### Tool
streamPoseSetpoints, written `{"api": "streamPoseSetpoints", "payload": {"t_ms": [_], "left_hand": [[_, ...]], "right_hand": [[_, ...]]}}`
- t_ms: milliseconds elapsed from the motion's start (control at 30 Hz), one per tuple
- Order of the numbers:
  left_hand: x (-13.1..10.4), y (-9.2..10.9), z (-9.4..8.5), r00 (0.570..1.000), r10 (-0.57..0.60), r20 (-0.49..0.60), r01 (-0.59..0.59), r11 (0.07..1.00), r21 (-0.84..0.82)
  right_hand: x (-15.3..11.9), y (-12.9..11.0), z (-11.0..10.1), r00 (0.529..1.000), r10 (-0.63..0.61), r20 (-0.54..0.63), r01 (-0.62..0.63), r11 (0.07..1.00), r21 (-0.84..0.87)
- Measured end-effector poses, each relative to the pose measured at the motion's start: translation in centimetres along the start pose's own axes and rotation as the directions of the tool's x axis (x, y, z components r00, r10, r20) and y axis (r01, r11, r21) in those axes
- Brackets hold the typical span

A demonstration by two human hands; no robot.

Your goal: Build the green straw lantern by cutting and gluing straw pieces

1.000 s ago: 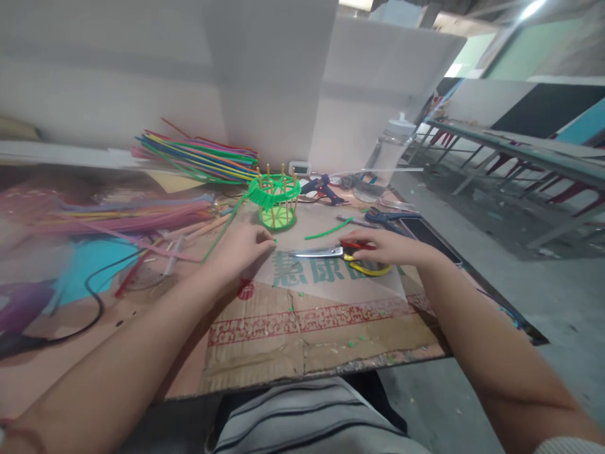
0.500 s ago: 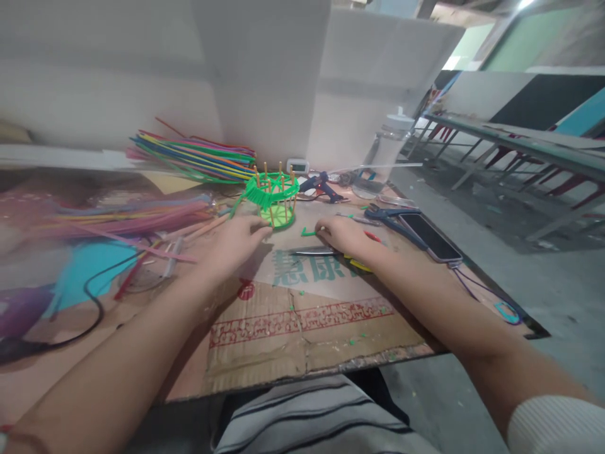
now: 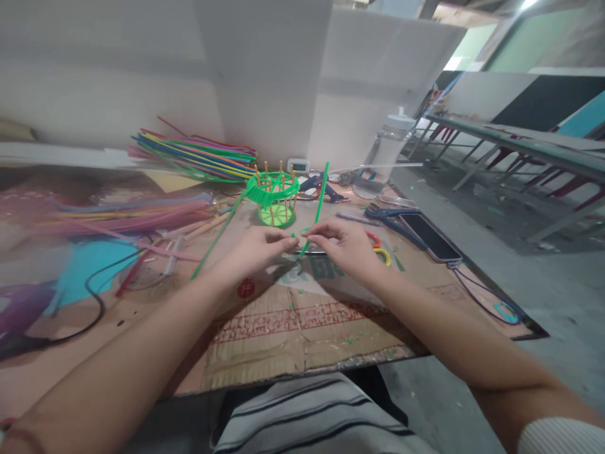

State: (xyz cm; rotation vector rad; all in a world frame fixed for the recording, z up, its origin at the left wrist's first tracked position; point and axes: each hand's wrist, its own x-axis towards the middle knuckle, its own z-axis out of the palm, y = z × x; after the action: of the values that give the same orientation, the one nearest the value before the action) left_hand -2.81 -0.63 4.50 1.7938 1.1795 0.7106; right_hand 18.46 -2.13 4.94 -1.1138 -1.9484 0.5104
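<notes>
My right hand (image 3: 341,243) is closed in a pinch on a green pipe cleaner (image 3: 322,195), whose long end sticks up past the fingers. My left hand (image 3: 265,244) faces it, thumb and forefinger pinched, with a small bit of green pipe cleaner (image 3: 293,235) showing at the tips. The fingertips of the two hands are close together above the cardboard. Just behind them stands a round frame (image 3: 273,191) of wooden sticks wrapped in green pipe cleaner, with a loose green strand trailing to the left. Scissors (image 3: 382,256) with red and yellow handles lie partly under my right hand.
Bundled coloured pipe cleaners (image 3: 193,154) lie at the back left, with a blurred pink bundle (image 3: 137,217) nearer. Pliers (image 3: 397,224), a phone (image 3: 430,236) and a clear bottle (image 3: 382,157) are on the right. Green scraps dot the cardboard (image 3: 265,353).
Both hands have moved toward each other. My right hand has lifted the green pipe cleaner upright, and my left hand has left the frame's side, uncovering the trailing green strand.
</notes>
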Motion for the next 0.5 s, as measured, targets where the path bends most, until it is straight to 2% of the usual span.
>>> {"api": "streamPoseSetpoints", "payload": {"t_ms": [233, 333, 400, 500], "left_hand": [[-0.5, 0.0, 1.5, 0.991, 0.011, 0.133, 0.008, 0.989, -0.144], [-0.6, 0.1, 1.7, 0.988, 0.008, 0.152, 0.019, 0.985, -0.173], [-0.6, 0.2, 1.8, 0.99, -0.002, 0.141, 0.027, 0.984, -0.176], [-0.7, 0.4, 1.7, 0.994, -0.005, 0.107, 0.023, 0.986, -0.165]], "right_hand": [[-1.1, -0.9, 0.5, 0.999, 0.046, -0.02, -0.044, 0.994, 0.099], [-1.2, -1.0, 0.7, 0.997, 0.07, -0.016, -0.066, 0.983, 0.169], [-1.2, -0.8, 0.9, 0.993, 0.111, -0.028, -0.098, 0.952, 0.29], [-1.0, -0.2, 1.3, 0.978, 0.208, 0.004, -0.181, 0.844, 0.504]]}}
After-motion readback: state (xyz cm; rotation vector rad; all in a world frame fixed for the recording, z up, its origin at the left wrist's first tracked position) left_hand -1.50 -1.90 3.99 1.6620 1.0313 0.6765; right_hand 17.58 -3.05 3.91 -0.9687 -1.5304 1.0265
